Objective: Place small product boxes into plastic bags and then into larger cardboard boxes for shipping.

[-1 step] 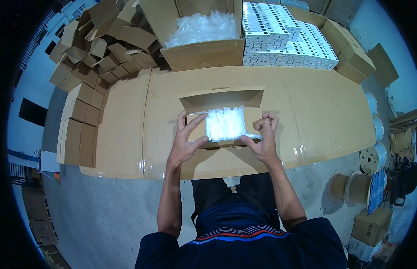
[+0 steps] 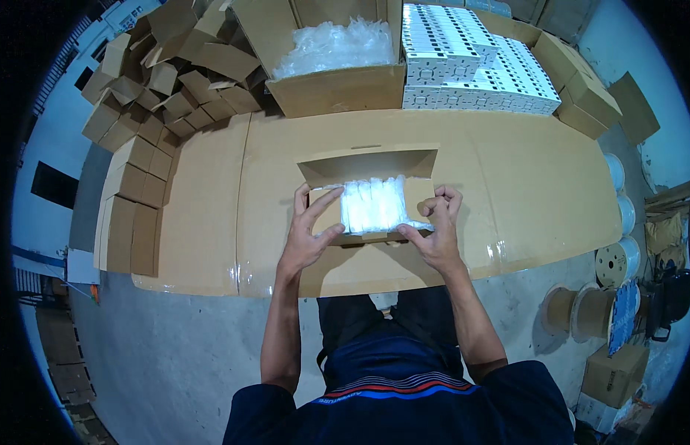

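Note:
An open brown cardboard box [image 2: 371,163] sits in front of me, its long lid flap raised on the far side. Inside lies a row of several white items in clear plastic bags [image 2: 373,206], packed side by side. My left hand [image 2: 306,231] is closed round the box's left end, thumb at the near wall and index finger by the bags. At the right end, my right hand [image 2: 436,231] is closed with curled fingers. Its thumb presses at the near right corner, where a clear plastic end sticks out. What the bagged items are cannot be made out.
The table is covered with cardboard [image 2: 538,185]. At the back stand a large carton of clear plastic bags [image 2: 334,90] and stacked white boxes [image 2: 478,96]. Brown boxes [image 2: 134,222] are piled along the left. Spools [image 2: 612,263] stand on the floor at right.

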The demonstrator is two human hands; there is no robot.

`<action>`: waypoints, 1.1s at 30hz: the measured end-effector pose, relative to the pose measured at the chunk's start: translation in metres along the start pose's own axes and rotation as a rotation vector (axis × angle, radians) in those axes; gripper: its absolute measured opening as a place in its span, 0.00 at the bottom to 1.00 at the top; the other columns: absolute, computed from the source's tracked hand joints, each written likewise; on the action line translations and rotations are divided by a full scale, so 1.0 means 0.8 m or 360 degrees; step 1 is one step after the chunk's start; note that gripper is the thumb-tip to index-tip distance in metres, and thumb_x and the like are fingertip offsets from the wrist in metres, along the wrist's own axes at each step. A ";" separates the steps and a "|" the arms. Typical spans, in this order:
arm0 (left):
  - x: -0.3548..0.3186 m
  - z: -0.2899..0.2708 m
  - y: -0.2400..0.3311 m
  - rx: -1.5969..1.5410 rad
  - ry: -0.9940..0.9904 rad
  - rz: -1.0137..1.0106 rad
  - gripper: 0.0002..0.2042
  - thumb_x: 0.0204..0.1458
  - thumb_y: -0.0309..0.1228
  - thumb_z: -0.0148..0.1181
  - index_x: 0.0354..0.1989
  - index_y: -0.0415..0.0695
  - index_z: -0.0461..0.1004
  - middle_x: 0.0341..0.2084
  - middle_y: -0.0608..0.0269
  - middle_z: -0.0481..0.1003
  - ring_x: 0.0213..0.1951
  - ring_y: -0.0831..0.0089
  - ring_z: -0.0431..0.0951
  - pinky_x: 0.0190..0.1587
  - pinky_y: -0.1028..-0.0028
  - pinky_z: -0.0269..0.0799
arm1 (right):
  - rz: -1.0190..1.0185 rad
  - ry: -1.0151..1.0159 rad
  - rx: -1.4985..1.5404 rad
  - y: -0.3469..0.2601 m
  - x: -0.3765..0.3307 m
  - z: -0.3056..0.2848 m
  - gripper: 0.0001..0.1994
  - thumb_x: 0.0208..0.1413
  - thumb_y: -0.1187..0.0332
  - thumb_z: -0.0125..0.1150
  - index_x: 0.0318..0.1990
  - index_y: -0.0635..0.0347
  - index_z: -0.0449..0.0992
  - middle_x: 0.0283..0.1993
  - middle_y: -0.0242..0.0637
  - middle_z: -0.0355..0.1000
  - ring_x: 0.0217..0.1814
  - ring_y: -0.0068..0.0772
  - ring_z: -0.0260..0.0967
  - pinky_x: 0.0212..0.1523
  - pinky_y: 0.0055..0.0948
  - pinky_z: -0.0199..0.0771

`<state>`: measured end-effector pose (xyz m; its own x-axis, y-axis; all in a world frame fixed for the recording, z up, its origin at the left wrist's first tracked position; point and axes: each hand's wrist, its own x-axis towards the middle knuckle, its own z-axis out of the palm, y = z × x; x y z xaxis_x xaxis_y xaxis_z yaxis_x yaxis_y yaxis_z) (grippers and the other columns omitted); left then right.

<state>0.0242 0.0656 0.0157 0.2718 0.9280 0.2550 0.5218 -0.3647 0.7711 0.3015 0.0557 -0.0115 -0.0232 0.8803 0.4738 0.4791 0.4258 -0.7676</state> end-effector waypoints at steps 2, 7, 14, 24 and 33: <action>0.001 0.002 -0.007 -0.0095 0.0039 0.0038 0.26 0.55 0.38 0.60 0.64 0.48 0.72 0.62 0.50 0.59 0.67 0.53 0.56 0.72 0.57 0.48 | 0.0015 -0.0025 -0.0019 -0.005 -0.001 -0.002 0.26 0.43 0.58 0.79 0.39 0.59 0.66 0.49 0.44 0.53 0.57 0.45 0.54 0.56 0.43 0.63; -0.005 0.017 -0.030 -0.0271 0.0227 0.0127 0.20 0.60 0.34 0.50 0.60 0.41 0.73 0.61 0.51 0.61 0.66 0.56 0.58 0.69 0.59 0.52 | 0.0073 -0.0056 -0.0195 -0.022 -0.003 -0.001 0.17 0.48 0.64 0.74 0.39 0.59 0.71 0.55 0.51 0.54 0.60 0.49 0.54 0.58 0.45 0.62; -0.011 0.046 -0.033 -0.0669 0.0610 0.0158 0.32 0.62 0.58 0.52 0.58 0.38 0.65 0.58 0.54 0.65 0.63 0.58 0.65 0.67 0.59 0.58 | 0.0205 0.0095 -0.0005 -0.041 -0.016 0.017 0.15 0.53 0.67 0.69 0.42 0.63 0.71 0.61 0.56 0.53 0.64 0.56 0.53 0.63 0.50 0.60; -0.012 0.055 -0.033 -0.0725 0.0865 0.0475 0.32 0.51 0.58 0.66 0.51 0.44 0.64 0.50 0.50 0.70 0.64 0.45 0.66 0.68 0.47 0.57 | -0.0204 0.0593 -0.0189 -0.031 -0.073 0.060 0.21 0.48 0.73 0.74 0.50 0.57 0.73 0.63 0.53 0.50 0.68 0.58 0.51 0.66 0.52 0.57; -0.021 0.044 -0.032 -0.0607 0.0772 0.0469 0.27 0.49 0.55 0.68 0.43 0.45 0.70 0.49 0.51 0.70 0.62 0.46 0.67 0.70 0.42 0.54 | -0.0088 0.0457 -0.0379 -0.067 -0.072 0.071 0.19 0.40 0.73 0.79 0.42 0.52 0.80 0.62 0.50 0.50 0.69 0.56 0.51 0.68 0.51 0.57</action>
<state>0.0347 0.0570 -0.0284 -0.0804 0.7559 0.6498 0.1359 -0.6375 0.7584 0.2274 -0.0061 -0.0217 0.1760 0.7484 0.6395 0.6753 0.3808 -0.6316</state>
